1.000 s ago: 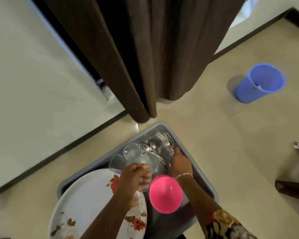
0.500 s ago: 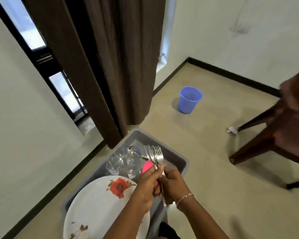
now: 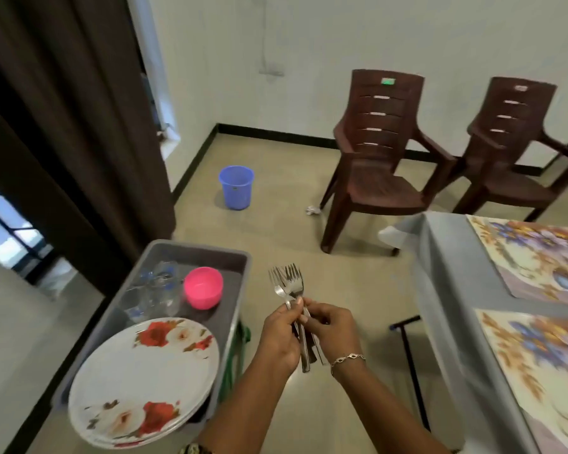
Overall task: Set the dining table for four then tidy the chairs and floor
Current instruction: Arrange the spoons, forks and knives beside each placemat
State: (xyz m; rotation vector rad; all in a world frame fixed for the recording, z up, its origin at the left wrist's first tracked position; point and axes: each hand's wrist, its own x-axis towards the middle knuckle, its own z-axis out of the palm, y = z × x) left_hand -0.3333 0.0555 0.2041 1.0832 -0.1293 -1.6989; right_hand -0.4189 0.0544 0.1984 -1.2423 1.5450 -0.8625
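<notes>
Left hand and right hand both grasp the forks, tines up, right of the tub.

**Open lane between tub and desk**

Your left hand and right hand, gripping the forks, hang over bare floor. The grey tub blocks your left and the desk edge your right. A chair stands ahead.
</notes>
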